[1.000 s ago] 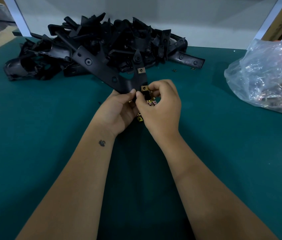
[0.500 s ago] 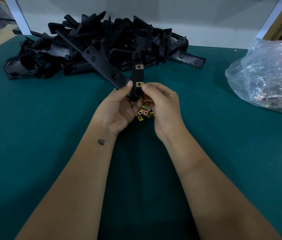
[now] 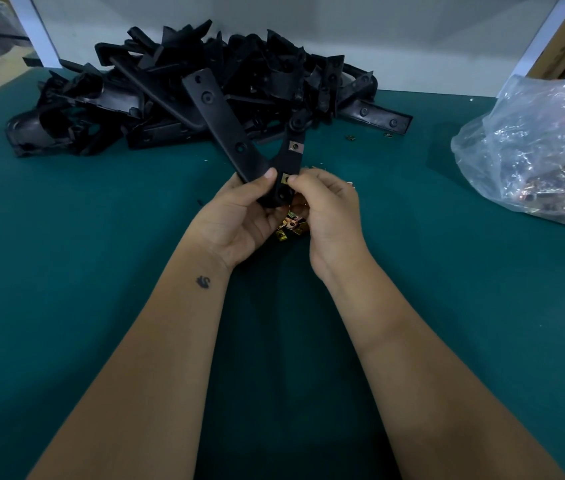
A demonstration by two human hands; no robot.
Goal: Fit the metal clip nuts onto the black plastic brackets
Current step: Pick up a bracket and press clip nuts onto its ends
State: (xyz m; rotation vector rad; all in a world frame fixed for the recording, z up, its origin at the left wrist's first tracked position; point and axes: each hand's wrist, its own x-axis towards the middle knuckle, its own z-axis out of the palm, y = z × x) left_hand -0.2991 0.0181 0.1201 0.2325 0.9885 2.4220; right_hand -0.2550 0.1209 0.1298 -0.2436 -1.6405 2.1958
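Observation:
A V-shaped black plastic bracket (image 3: 225, 129) stands above the table, its lower corner gripped by my left hand (image 3: 236, 216), thumb on its face. One metal clip nut (image 3: 295, 146) sits on the bracket's right arm. My right hand (image 3: 326, 206) pinches a second clip nut (image 3: 285, 178) lower on that same arm, thumb and fingertip against it. A small heap of loose brass-coloured clip nuts (image 3: 291, 226) lies on the green mat between my palms, partly hidden by them.
A big pile of black brackets (image 3: 177, 88) fills the back of the green table (image 3: 66, 271). A clear plastic bag of clip nuts (image 3: 544, 154) lies at the right. Two stray nuts (image 3: 352, 137) lie near the pile's right end.
The bracket has tilted more upright, its long left arm swinging up and right. My right hand has slid its fingers onto the lower clip nut; the loose nuts under my palms show now.

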